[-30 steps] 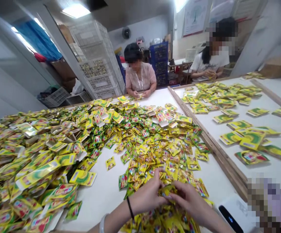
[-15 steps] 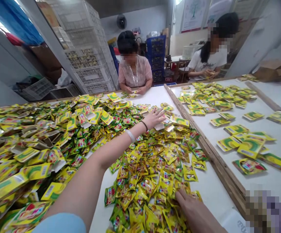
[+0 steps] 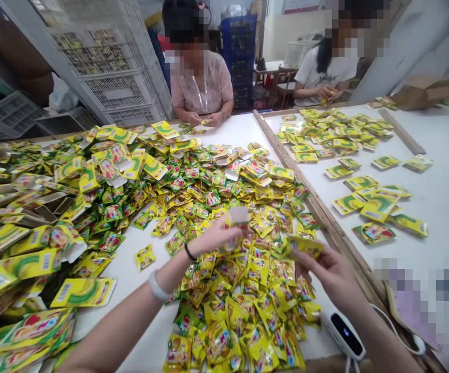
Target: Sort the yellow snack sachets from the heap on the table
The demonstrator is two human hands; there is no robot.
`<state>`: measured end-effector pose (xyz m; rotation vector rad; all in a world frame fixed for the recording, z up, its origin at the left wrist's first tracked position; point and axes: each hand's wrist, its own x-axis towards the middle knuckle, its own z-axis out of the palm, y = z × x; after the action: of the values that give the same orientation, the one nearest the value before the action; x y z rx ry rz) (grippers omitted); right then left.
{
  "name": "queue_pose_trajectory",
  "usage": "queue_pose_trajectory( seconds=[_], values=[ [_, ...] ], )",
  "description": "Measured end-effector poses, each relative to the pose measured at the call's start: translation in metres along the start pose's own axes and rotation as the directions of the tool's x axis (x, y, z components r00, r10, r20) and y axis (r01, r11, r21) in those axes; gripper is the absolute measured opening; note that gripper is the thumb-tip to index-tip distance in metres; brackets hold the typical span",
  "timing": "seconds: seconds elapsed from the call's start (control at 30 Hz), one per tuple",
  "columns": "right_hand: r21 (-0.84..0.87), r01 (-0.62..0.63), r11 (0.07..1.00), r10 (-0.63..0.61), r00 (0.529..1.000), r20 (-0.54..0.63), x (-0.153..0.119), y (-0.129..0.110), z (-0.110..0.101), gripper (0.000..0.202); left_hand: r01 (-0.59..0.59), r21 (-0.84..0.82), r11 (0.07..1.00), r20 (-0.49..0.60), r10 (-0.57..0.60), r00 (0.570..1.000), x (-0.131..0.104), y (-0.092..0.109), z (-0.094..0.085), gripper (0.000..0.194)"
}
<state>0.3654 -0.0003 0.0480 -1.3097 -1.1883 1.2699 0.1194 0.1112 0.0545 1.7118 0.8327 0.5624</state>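
Observation:
My left hand (image 3: 213, 239) is raised over the table and grips a small flat carton (image 3: 238, 216) with an open white flap. To its right, my right hand (image 3: 327, 270) pinches a few yellow sachets (image 3: 302, 245). Both hands hover above a big pile of loose yellow, green and red sachets (image 3: 243, 290) on the white table (image 3: 146, 290). A heap of flat yellow-green cartons (image 3: 33, 228) fills the table's left side.
A wooden rail (image 3: 309, 199) separates this table from the right one, where stacks of cartons (image 3: 367, 202) lie. Two people sit at the far side, handling packets. White crates (image 3: 107, 67) and blue crates (image 3: 242, 46) stand behind. A white device (image 3: 344, 331) lies near my right arm.
My left hand reached far across the pile, picked up a carton and drew it back toward me. My right hand rose from the pile holding sachets. The camera tilted down.

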Motion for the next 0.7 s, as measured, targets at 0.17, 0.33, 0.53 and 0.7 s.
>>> queue_pose_trajectory(
  seconds=[0.17, 0.33, 0.53, 0.7],
  values=[
    [0.227, 0.153, 0.962, -0.162, 0.987, 0.021, 0.015, -0.036, 0.037, 0.020, 0.208, -0.382, 0.900, 0.029, -0.214, 0.977, -0.050, 0.005, 0.062, 0.033],
    [-0.124, 0.292, 0.948, -0.249, 0.928, 0.277, 0.018, -0.044, 0.056, 0.007, 0.205, -0.381, 0.901, -0.051, -0.242, 0.969, -0.057, 0.018, 0.069, 0.028],
    [-0.570, 0.547, 0.613, -0.212, 0.809, 0.548, 0.001, -0.041, 0.046, 0.020, 0.192, -0.240, 0.952, 0.050, -0.185, 0.981, -0.058, 0.021, 0.072, 0.021],
    [-0.481, 0.575, 0.662, -0.227, 0.765, 0.603, 0.006, -0.044, 0.034, 0.018, 0.249, -0.303, 0.920, 0.222, -0.186, 0.957, -0.056, 0.018, 0.076, 0.021]
  ],
)
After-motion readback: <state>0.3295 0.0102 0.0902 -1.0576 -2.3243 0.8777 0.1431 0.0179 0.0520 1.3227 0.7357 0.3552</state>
